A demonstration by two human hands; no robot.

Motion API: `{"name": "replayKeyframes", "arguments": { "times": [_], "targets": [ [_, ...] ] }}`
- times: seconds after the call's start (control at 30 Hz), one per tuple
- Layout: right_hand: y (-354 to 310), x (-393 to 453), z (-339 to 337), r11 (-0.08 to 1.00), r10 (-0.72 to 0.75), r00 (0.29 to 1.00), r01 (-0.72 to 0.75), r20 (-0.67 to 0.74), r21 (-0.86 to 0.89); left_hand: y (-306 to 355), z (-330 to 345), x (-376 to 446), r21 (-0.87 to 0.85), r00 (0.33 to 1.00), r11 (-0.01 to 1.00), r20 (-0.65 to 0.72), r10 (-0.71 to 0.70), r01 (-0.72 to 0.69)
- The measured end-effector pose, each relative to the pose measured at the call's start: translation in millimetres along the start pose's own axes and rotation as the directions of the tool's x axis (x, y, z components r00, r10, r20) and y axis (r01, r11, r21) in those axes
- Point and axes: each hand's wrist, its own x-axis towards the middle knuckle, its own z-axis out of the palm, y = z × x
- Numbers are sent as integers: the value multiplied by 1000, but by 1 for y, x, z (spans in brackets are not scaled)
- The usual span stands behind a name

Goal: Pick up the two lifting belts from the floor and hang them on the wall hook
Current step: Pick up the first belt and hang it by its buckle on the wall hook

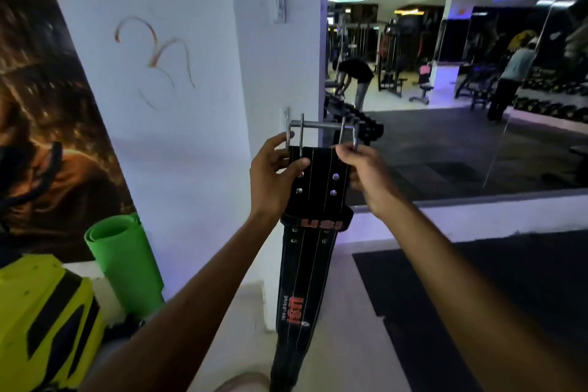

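Both hands are raised in front of me at the corner of a white pillar (178,105). My left hand (273,180) grips the left side of a black lifting belt (313,232) at its buckle end, thumb across the front near the rivets. My right hand (366,175) pinches the right side of the same end, fingertips closed on the steel buckle (321,134). The buckle's frame and two prongs sit level with a metal wall hook (286,124) fixed to the pillar's edge; I cannot tell whether the buckle rests on the hook. From my hands the belt hangs straight down, red lettering on it, its lower end reaching toward the floor (343,328). I can make out only one belt clearly. At the pillar's lower left stands a rolled green mat (127,261), with a yellow and black object (44,321) beside it. To the right a wall mirror (445,73) reflects gym machines.
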Motion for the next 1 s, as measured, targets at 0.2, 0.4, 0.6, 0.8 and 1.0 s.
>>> {"name": "replayKeyframes", "arguments": {
  "times": [0.2,0.4,0.6,0.8,1.0],
  "targets": [
    [-90,-6,-1,995,-103,992,104,75,-10,93,4,11,-40,990,992,-86,114,-118],
    [-139,-11,-9,977,-214,977,213,26,20,153,22,15,-17,970,983,-165,178,-183],
    [-162,-28,-11,954,-258,966,252,19,163,193,33,17,-22,950,975,-231,210,-221],
    [-161,-47,-16,919,-355,930,328,98,218,220,33,18,-34,938,970,-265,222,-239],
    [-143,-58,-8,879,-383,923,352,38,321,241,33,22,-68,927,960,-287,242,-272]
  ]
}}
